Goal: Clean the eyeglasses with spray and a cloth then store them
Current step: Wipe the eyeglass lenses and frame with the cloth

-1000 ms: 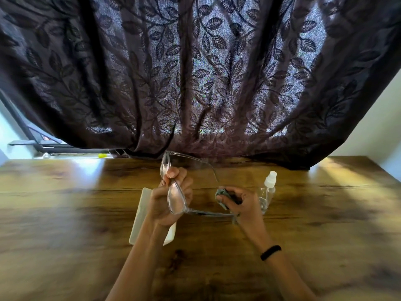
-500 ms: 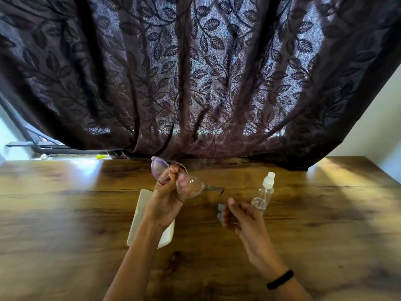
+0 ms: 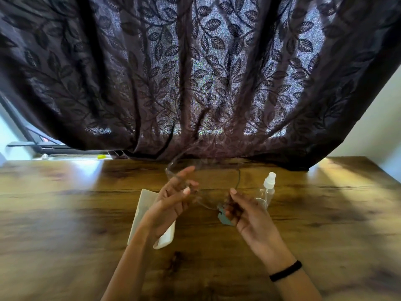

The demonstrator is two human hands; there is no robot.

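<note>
The clear-framed eyeglasses (image 3: 207,205) are blurred by motion and hang above the table between my two hands, temples spread toward the curtain. My left hand (image 3: 173,203) grips their left side with thumb and fingers. Facing it, my right hand (image 3: 245,216) pinches a small teal cloth (image 3: 223,219) against the right end of the frame. A small clear spray bottle (image 3: 268,189) with a white cap stands on the table just right of my right hand. A white glasses case (image 3: 142,210) lies under my left wrist, partly hidden.
The wooden table (image 3: 325,213) stretches wide on both sides. A dark leaf-patterned curtain (image 3: 195,83) hangs down to its far edge. A window sill with a small yellow object (image 3: 101,157) shows at the back left. A white wall is at the right.
My left hand has turned the glasses and lowered them toward my right hand. My right hand with the cloth has risen to meet the frame. Bottle and case have not moved.
</note>
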